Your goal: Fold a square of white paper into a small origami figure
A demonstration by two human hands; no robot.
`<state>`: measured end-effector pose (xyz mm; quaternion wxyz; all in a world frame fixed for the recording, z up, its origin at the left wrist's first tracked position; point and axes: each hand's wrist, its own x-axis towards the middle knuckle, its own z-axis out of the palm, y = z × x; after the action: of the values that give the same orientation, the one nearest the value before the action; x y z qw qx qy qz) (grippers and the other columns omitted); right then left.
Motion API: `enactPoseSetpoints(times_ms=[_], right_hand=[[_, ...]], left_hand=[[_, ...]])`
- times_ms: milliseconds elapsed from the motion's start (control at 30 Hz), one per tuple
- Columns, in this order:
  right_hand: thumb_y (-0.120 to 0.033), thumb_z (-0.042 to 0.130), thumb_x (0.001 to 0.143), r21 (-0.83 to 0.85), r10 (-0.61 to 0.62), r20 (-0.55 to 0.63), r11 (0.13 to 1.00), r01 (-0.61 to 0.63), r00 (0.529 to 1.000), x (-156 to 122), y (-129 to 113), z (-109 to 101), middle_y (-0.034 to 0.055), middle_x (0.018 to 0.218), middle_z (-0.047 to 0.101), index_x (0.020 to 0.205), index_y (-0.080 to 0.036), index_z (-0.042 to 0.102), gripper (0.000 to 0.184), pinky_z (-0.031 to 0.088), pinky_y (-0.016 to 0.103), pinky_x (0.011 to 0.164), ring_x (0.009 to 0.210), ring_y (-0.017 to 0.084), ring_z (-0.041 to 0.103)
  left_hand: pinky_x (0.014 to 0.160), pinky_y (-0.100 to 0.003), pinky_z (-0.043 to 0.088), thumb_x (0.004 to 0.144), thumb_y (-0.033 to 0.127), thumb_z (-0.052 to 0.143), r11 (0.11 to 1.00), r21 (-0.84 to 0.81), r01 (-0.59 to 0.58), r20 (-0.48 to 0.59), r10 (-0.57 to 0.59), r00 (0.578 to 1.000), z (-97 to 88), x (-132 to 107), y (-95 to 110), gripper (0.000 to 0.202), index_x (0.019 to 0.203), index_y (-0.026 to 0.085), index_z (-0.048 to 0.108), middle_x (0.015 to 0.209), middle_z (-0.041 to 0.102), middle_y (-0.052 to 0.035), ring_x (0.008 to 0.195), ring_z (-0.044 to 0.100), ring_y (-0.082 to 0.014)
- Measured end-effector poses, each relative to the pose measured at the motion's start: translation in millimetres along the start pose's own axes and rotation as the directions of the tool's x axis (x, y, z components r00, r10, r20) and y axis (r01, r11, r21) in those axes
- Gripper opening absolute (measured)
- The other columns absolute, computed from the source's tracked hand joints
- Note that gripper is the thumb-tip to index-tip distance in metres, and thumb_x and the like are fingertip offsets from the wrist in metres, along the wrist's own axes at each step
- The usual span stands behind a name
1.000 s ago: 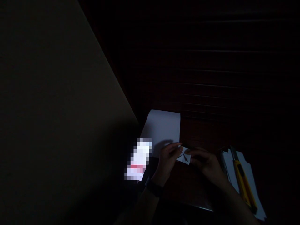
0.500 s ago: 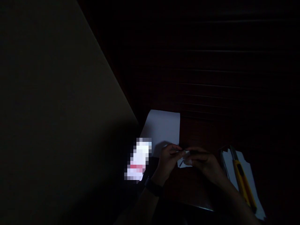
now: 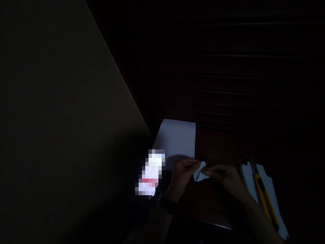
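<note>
A small folded piece of white paper (image 3: 201, 175) is held between my two hands, above the dark table. My left hand (image 3: 183, 173), with a dark band at the wrist, pinches the paper's left side between thumb and fingers. On the other side, my right hand (image 3: 225, 176) grips the right edge with thumb and forefinger. Creases and pointed flaps show on the paper, with a dark narrow gap near its middle. The dim light hides the finer folds.
A lit phone (image 3: 151, 173), its screen pixelated, stands left of my hands. Behind them lies a larger white sheet (image 3: 177, 137). At right, a yellow box cutter (image 3: 264, 196) rests on a stack of white paper (image 3: 275, 189). The dark wooden table (image 3: 203, 210) has its near edge below.
My right hand has shifted slightly right, its fingers less over the folded paper, so more of the paper shows. My left hand keeps its pinch almost in place.
</note>
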<state>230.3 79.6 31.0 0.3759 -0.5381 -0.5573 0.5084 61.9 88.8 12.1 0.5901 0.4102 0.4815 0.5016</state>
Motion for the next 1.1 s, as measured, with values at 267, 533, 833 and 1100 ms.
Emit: enactPoseSetpoints(times_ms=[267, 533, 833, 1100], right_hand=[[-0.036, 0.061, 0.077, -0.092, -0.015, -0.054, 0.996, 0.010, 0.998, 2.3, 3.4, 1.0, 0.0038, 0.079, 0.071, 0.079, -0.020, 0.070, 0.018, 0.047, 0.031, 0.069, 0.075, 0.021, 0.064], [-0.035, 0.060, 0.076, -0.083, -0.041, -0.042, 0.996, 0.038, 0.998, 1.8, -1.1, 1.4, 0.0045, 0.081, 0.071, 0.077, -0.021, 0.070, 0.017, 0.048, 0.032, 0.070, 0.076, 0.022, 0.064], [-0.035, 0.063, 0.073, -0.145, -0.016, -0.104, 0.989, 0.001, 0.994, 3.6, 2.9, 2.0, 0.0033, 0.073, 0.070, 0.074, -0.020, 0.069, 0.016, 0.046, 0.029, 0.062, 0.067, 0.020, 0.062], [-0.035, 0.062, 0.075, -0.162, -0.004, -0.166, 0.986, -0.023, 0.986, 4.9, 7.7, 7.0, 0.0030, 0.073, 0.069, 0.076, -0.019, 0.067, 0.017, 0.044, 0.028, 0.061, 0.067, 0.019, 0.060]], left_hand=[[0.069, -0.029, 0.049, 0.069, 0.030, 0.069, 0.997, -0.007, 0.080, 0.078, -0.080, 0.994, -1.3, -0.9, 4.0, 0.024, 0.084, 0.013, 0.070, 0.083, 0.070, -0.0087, 0.077, 0.063, -0.0205], [0.073, -0.031, 0.049, 0.071, 0.031, 0.067, 0.997, 0.018, 0.070, 0.233, -0.072, 0.970, -1.0, -3.0, 7.9, 0.024, 0.088, 0.015, 0.071, 0.090, 0.070, -0.0097, 0.083, 0.064, -0.0232], [0.066, -0.029, 0.050, 0.065, 0.029, 0.072, 0.992, 0.093, 0.089, 0.190, -0.105, 0.976, -1.1, -2.2, -1.1, 0.028, 0.088, 0.014, 0.070, 0.085, 0.070, -0.0094, 0.077, 0.065, -0.0215], [0.068, -0.028, 0.049, 0.069, 0.027, 0.069, 0.995, 0.073, 0.064, 0.232, -0.079, 0.969, -0.3, -3.3, 1.3, 0.025, 0.092, 0.015, 0.068, 0.089, 0.069, -0.0094, 0.080, 0.064, -0.0213]])
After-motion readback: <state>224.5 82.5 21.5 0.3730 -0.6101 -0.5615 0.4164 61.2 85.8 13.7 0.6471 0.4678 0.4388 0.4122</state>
